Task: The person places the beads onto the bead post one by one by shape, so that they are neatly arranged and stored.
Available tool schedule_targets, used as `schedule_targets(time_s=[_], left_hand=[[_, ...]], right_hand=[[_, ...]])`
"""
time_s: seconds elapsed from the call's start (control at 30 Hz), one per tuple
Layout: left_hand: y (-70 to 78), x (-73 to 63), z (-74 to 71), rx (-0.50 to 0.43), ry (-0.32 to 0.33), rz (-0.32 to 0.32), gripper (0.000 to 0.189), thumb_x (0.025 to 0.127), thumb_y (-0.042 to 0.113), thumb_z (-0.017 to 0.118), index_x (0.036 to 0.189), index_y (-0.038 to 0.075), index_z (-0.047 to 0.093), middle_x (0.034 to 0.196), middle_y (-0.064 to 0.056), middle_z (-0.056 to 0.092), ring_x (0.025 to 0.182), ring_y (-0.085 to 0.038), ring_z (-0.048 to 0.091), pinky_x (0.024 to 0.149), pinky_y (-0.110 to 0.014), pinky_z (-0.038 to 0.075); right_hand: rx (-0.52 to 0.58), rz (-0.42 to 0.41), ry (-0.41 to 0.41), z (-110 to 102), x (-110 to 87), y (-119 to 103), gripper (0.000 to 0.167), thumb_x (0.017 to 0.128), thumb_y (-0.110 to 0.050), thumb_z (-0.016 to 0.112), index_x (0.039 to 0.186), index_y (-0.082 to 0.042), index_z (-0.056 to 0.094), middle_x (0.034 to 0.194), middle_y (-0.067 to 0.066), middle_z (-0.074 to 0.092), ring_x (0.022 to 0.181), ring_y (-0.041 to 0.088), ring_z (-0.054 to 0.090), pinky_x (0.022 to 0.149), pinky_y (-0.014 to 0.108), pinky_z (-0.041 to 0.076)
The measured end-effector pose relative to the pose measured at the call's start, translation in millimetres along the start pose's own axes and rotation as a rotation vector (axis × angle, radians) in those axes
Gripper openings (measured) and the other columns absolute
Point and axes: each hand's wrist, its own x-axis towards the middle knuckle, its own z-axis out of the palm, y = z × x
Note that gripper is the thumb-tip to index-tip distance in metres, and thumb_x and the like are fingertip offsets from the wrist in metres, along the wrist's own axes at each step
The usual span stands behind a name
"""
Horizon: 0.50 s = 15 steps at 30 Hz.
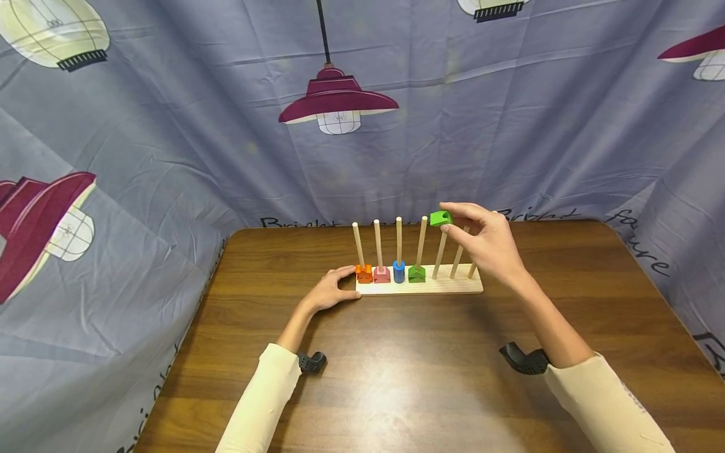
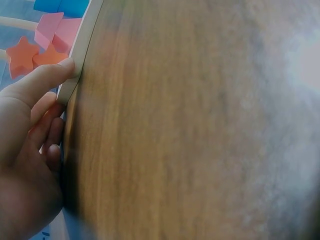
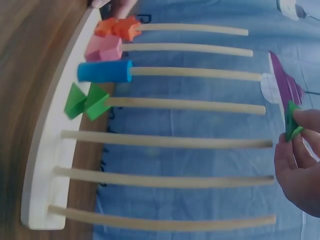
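Note:
A wooden peg board point(image 1: 447, 287) carries a row of several upright pegs. From its left end, orange star blocks point(image 1: 364, 274), pink blocks point(image 1: 382, 275), a blue cylinder point(image 1: 399, 272) and green triangular blocks point(image 1: 416, 274) sit low on their pegs. My left hand point(image 1: 330, 290) holds the board's left end, thumb along the front edge and fingers around the end. Another green triangular block point(image 3: 292, 121) is pinched between thumb and fingers of my right hand point(image 1: 488, 238), up at the peg tops. It is just right of the tip of the peg bearing the green blocks.
The pegs point(image 3: 170, 178) toward the board's right end are bare. Under the board lies a brown wooden table point(image 1: 396, 365). A grey-blue curtain point(image 1: 238, 126) printed with lamps hangs close behind the table's back edge and at both sides.

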Motion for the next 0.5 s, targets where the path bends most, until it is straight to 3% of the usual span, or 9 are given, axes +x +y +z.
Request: schedule_targets(time_s=[0.33,0.5], left_hand=[[-0.7,-0.6,0.2,-0.004,0.014,0.013,0.073,0.084,0.024,0.08,0.146,0.002,0.05,0.151,-0.016,0.045,0.137,-0.036,0.037,0.113,-0.049,0.028],[-1.7,0.5,-0.3,0.0,0.003,0.002,0.073,0.084,0.024,0.08,0.147,0.003,0.049,0.152,-0.015,0.044,0.139,-0.036,0.035,0.114,-0.049,0.027]], right_hand=[[-0.049,0.029,-0.074,11,21.3,4,0.035,0.091,-0.002,0.072,0.126,-0.004,0.069,0.123,0.011,0.067,0.108,0.02,0.061,0.094,0.027,0.049],[-0.106,0.032,-0.116,16,22.5,9,0.034,0.091,-0.003,0.072,0.125,-0.005,0.07,0.107,0.01,0.069,0.083,0.017,0.059,0.069,0.02,0.046]])
